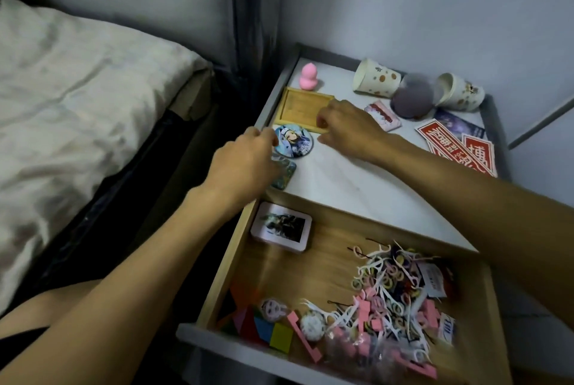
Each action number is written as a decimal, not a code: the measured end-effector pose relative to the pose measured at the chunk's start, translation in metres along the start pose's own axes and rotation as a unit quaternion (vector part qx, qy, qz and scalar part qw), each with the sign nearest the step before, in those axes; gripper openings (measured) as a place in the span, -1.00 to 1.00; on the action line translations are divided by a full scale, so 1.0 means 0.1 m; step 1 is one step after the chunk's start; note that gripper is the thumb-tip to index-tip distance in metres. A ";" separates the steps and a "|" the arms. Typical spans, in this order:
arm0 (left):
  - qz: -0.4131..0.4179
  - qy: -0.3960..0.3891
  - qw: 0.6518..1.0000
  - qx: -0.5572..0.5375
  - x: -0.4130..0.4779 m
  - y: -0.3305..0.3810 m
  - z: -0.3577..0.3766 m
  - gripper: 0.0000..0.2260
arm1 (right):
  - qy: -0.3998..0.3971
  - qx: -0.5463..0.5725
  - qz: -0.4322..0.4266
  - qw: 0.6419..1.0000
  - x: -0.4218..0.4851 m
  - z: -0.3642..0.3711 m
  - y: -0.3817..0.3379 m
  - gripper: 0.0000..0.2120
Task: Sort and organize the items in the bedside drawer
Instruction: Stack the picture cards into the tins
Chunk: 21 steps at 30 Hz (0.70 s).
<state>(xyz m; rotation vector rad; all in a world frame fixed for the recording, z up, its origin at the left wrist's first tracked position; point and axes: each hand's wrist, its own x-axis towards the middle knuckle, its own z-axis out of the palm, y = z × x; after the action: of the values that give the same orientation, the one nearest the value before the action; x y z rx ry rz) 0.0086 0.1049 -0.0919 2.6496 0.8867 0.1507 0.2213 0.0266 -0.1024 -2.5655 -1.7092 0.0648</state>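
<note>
Nightstand [341, 173]: two paper cups [376, 77] [462, 92], one wooden tray [302, 106], one badge [295, 140]

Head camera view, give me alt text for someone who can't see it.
Two hands reach over a white nightstand top: the left hand at the edge of a round badge, the right hand at the corner of a wooden tray. Below, the open drawer holds a tangle of floss picks and hair ties, coloured blocks and a pink tin.

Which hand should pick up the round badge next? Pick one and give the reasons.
Left, probably. The left hand has its fingertips at the edge of the round badge, while the right hand is curled at the near right corner of the wooden tray and seems busy there.
</note>
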 end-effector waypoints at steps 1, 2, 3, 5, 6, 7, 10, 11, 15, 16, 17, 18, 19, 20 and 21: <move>0.011 -0.009 0.999 0.030 -0.01 0.00 0.06 -0.50 | -0.001 -0.005 -0.006 1.000 0.06 0.02 0.00 -0.82; 0.024 -0.016 0.999 0.035 -0.02 0.02 0.11 -0.44 | 0.004 -0.011 -0.012 1.000 0.08 0.04 -0.01 -0.84; 0.038 -0.020 0.998 0.036 -0.02 0.06 0.16 -0.39 | 0.014 -0.024 -0.019 0.999 0.09 0.06 -0.02 -0.85; 0.062 -0.034 0.996 0.059 0.01 0.13 0.24 -0.37 | 0.031 -0.070 -0.046 0.996 0.08 0.10 -0.02 -0.89; 0.068 -0.044 0.994 0.077 0.03 0.16 0.29 -0.37 | 0.037 -0.087 -0.058 0.994 0.07 0.11 -0.02 -0.91; 0.070 -0.058 0.991 0.096 0.05 0.18 0.33 -0.37 | 0.042 -0.089 -0.063 0.993 0.05 0.11 -0.02 -0.92; 0.080 -0.075 0.984 0.138 0.07 0.17 0.39 -0.42 | 0.052 -0.027 -0.041 0.997 0.03 0.02 0.02 -0.95; 0.088 -0.071 0.983 0.144 0.08 0.16 0.40 -0.45 | 0.054 -0.004 -0.030 0.998 0.01 -0.04 0.06 -0.95; 0.107 -0.067 0.980 0.157 0.18 0.13 0.38 -0.46 | 0.067 0.109 0.006 0.992 -0.11 -0.28 0.13 -0.94; 0.106 -0.067 0.979 0.161 0.21 0.14 0.38 -0.45 | 0.073 0.142 0.019 0.987 -0.17 -0.32 0.13 -0.93; 0.102 -0.065 0.979 0.163 0.24 0.16 0.39 -0.46 | 0.078 0.169 0.034 0.982 -0.23 -0.35 0.12 -0.91; 0.097 -0.060 0.980 0.160 0.28 0.20 0.40 -0.47 | 0.084 0.191 0.050 0.977 -0.31 -0.38 0.12 -0.90; 0.093 -0.055 0.983 0.149 0.30 0.22 0.42 -0.49 | 0.088 0.211 0.062 0.971 -0.38 -0.39 0.11 -0.89; 0.092 -0.046 0.986 0.133 0.32 0.23 0.44 -0.51 | 0.091 0.228 0.072 0.967 -0.46 -0.40 0.10 -0.88; 0.094 -0.033 0.988 0.119 0.33 0.26 0.45 -0.53 | 0.094 0.244 0.081 0.962 -0.57 -0.41 0.10 -0.87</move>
<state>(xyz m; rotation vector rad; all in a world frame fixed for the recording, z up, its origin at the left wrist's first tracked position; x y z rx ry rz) 0.0588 0.0926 -0.1256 2.9407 0.6681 0.0012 0.2119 -0.0308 -0.0620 -2.2509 -1.2257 0.2135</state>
